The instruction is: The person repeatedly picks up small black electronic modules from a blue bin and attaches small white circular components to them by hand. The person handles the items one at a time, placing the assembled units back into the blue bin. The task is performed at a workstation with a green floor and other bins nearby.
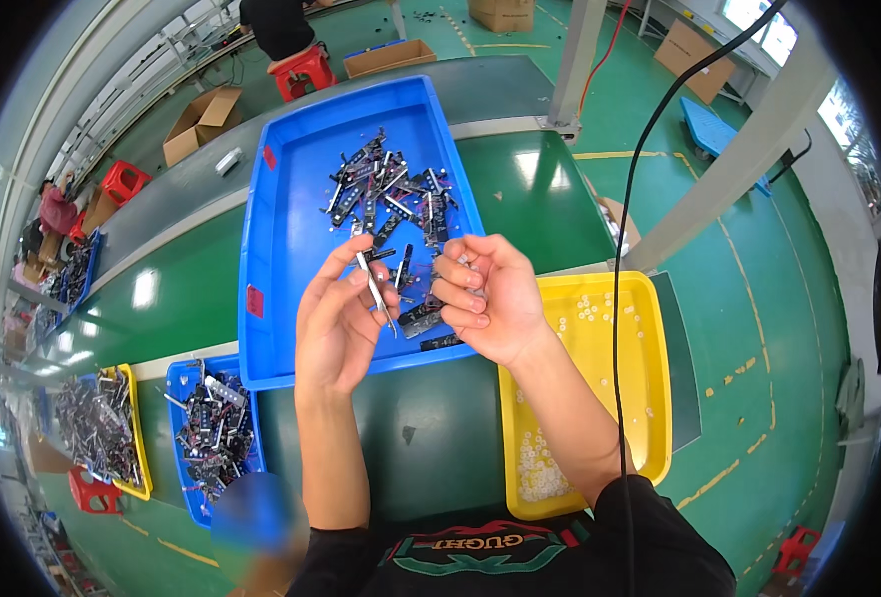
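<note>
My left hand (337,323) is raised over the near part of a large blue tray (296,249), pinching a slim white-and-dark strip-shaped part (373,284) between thumb and fingers. Beside it my right hand (500,303) is closed, its fingers curled toward the palm. Something small and whitish shows at those fingertips, too small to name. The hands are a short gap apart. Under and beyond them, a loose heap of black electronic parts (371,189) with white strips and thin wires lies in the blue tray.
To the right stands a yellow tray (657,368) holding small white ring-like pieces (540,473). A smaller blue bin (212,428) and another yellow tray (137,438), both full of similar parts, stand left. A black cable (617,298) hangs on the right. A person (279,28) sits far off.
</note>
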`<state>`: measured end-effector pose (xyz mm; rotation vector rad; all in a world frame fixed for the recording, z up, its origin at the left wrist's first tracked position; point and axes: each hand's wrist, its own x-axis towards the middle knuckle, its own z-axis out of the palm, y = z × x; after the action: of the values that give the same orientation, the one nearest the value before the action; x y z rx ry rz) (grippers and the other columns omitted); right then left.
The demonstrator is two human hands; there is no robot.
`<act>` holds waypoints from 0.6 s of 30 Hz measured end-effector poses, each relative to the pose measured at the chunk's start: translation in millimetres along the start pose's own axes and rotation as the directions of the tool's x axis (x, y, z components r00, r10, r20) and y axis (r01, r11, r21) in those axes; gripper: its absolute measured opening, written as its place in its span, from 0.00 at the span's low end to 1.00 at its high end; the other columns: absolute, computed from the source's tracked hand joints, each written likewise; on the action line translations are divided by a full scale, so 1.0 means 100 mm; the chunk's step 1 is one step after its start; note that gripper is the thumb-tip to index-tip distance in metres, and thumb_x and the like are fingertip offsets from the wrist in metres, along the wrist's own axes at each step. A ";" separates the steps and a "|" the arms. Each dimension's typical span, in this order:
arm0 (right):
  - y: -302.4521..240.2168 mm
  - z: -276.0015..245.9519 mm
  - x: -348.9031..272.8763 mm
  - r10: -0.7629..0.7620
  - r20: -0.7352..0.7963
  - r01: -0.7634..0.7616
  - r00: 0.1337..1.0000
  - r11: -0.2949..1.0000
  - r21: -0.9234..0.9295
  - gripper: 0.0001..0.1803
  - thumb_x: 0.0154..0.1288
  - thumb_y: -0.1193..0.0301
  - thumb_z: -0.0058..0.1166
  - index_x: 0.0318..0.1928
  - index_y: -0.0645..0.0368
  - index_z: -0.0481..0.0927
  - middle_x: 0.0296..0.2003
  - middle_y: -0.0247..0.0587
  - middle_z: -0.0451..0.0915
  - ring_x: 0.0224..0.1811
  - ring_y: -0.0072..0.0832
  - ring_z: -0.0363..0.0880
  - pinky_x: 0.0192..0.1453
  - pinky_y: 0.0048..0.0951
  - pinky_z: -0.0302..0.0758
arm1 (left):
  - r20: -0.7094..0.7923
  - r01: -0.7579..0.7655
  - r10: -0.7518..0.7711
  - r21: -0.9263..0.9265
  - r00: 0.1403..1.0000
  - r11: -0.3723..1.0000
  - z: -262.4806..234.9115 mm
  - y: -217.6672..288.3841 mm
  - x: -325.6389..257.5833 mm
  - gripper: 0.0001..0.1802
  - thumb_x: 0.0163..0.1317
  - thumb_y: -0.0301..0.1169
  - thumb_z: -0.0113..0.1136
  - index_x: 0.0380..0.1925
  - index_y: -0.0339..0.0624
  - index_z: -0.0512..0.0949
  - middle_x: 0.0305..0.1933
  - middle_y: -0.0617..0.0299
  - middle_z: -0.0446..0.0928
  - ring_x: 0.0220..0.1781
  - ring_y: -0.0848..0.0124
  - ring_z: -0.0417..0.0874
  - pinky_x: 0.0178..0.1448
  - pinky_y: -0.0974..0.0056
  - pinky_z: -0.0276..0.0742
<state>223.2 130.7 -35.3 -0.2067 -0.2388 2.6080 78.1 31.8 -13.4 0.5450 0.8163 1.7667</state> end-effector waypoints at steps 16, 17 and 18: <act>-0.17 0.17 -0.23 -0.140 -0.015 0.115 0.990 0.866 -0.487 0.12 0.66 0.69 0.46 0.41 0.66 0.74 0.18 0.31 0.65 0.12 0.12 0.53 0.12 0.14 0.49 | 0.148 -0.132 0.097 0.249 0.984 0.960 0.12 -0.01 -0.16 0.17 0.56 0.20 0.55 0.47 0.32 0.73 0.27 0.61 0.75 0.23 0.79 0.72 0.26 0.75 0.67; -0.15 0.15 -0.24 -0.122 -0.043 0.085 0.992 0.866 -0.493 0.11 0.66 0.69 0.46 0.41 0.66 0.74 0.18 0.31 0.66 0.12 0.12 0.53 0.12 0.14 0.49 | 0.156 -0.127 0.084 0.294 0.984 0.947 0.11 -0.01 -0.17 0.16 0.56 0.20 0.55 0.46 0.32 0.74 0.26 0.62 0.75 0.23 0.79 0.71 0.26 0.75 0.66; -0.15 0.13 -0.26 -0.107 -0.073 0.057 0.992 0.865 -0.498 0.11 0.65 0.69 0.47 0.40 0.66 0.74 0.18 0.32 0.67 0.12 0.12 0.53 0.12 0.14 0.49 | 0.167 -0.121 0.068 0.337 0.984 0.934 0.11 -0.02 -0.19 0.15 0.56 0.20 0.55 0.45 0.33 0.75 0.26 0.63 0.75 0.22 0.80 0.71 0.25 0.75 0.66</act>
<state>250.3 128.3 -16.7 -0.4903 -0.8658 2.3940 92.8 17.5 -7.2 0.9564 1.0133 1.6506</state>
